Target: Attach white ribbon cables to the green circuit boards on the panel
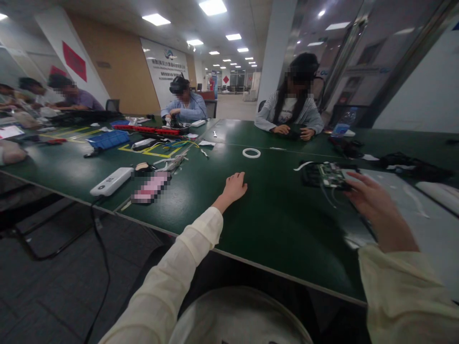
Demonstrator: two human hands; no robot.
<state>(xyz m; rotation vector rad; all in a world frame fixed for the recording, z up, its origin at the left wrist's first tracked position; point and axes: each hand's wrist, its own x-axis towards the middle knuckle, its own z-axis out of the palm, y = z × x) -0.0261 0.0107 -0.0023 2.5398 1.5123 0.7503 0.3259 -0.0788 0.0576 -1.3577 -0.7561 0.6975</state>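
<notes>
My left hand (235, 187) rests on the green table (272, 210) with its fingers loosely bent and a little apart; nothing shows in it. A white ring, like a roll of tape (251, 153), lies just beyond it. My right hand (373, 196) grips the near right edge of a circuit board (332, 175) that has dark parts around it and thin wires hanging below. Part of that grip is hidden behind the fingers. A white strip (303, 166) sticks out at the board's left side. Below my right forearm lies a pale sheet (398, 191).
To the left are a white power strip (112, 181), a blurred pink item (151, 187), a blue tray (108, 139) and coloured cables (179, 145). A small wrench (215, 134) lies farther back. Two people in headsets sit across the table; black items (412, 164) lie at right.
</notes>
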